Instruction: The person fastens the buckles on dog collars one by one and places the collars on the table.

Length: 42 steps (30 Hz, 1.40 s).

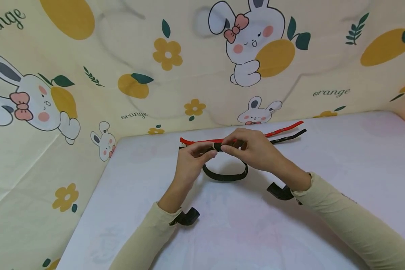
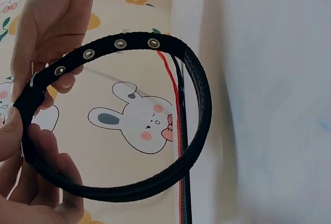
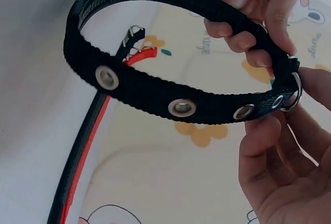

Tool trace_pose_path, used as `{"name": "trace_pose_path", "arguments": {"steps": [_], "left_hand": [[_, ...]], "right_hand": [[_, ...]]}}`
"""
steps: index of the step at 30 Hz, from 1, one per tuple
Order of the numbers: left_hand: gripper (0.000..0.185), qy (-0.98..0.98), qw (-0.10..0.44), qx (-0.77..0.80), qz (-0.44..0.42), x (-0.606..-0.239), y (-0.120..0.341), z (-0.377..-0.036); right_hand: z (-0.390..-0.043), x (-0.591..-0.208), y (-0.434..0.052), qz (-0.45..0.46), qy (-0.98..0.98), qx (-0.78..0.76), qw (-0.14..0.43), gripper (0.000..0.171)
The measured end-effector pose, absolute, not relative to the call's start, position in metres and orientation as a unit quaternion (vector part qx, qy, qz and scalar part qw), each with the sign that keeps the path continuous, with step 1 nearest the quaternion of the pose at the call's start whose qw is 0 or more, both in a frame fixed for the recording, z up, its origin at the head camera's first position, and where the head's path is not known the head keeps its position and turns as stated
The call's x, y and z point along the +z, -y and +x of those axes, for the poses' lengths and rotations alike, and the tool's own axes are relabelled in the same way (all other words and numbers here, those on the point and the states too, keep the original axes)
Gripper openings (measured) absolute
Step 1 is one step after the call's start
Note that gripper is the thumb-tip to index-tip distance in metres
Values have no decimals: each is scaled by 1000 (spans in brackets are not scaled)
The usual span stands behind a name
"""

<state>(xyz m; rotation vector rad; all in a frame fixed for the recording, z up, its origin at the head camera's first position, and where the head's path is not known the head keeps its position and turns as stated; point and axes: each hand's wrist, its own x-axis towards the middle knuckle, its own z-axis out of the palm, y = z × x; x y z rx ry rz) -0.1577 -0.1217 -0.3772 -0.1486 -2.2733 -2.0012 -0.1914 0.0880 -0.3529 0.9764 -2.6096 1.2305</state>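
A black collar [image 1: 225, 177], fabric-edged and set with metal eyelets [image 2: 120, 44], is held in a round loop above the middle of a white worktop [image 1: 236, 228], the loop hanging on the near side of the hands. Its two ends meet at the far side of the loop, beside a metal ring [image 3: 298, 90]. The step in hand looks to be working the collar's closure; whether it is being done up or undone, the pictures do not tell. The next move seems to call for one hand steadying the join while the other guides the strap end.

The left hand [image 1: 193, 160] pinches the join from the left, thumb on one face and fingers curled behind the strap. The right hand [image 1: 253, 148] grips it from the right, thumb and fingers closed on the band near the ring. Both forearms reach in from the near side and converge, the right wrist bent inward.

Beyond the hands, a red strap [image 1: 285, 128] and a black strap [image 1: 289, 138] lie side by side toward the worktop's far edge. Behind hangs a cream cloth [image 1: 202, 80] printed with rabbits and oranges.
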Motion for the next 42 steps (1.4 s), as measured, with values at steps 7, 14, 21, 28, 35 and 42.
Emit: {"name": "trace_pose_path", "arguments": {"steps": [7, 14, 21, 28, 35, 42], "left_hand": [[25, 737, 69, -669, -66, -379, 123, -158], [24, 760, 56, -642, -80, -380, 123, -159], [22, 779, 54, -621, -73, -381, 124, -161], [22, 802, 34, -589, -92, -384, 128, -165], [21, 804, 15, -588, -92, -384, 131, -167], [21, 792, 2, -604, -92, -388, 127, -168]], "right_hand": [[-192, -357, -85, 341, 851, 394, 68, 12], [-193, -360, -86, 346, 850, 390, 71, 16], [-194, -365, -86, 335, 869, 363, 37, 25], [-195, -368, -94, 319, 885, 338, 35, 20], [-198, -369, -96, 333, 880, 334, 50, 22], [-197, -368, -103, 321, 885, 335, 51, 20]]}}
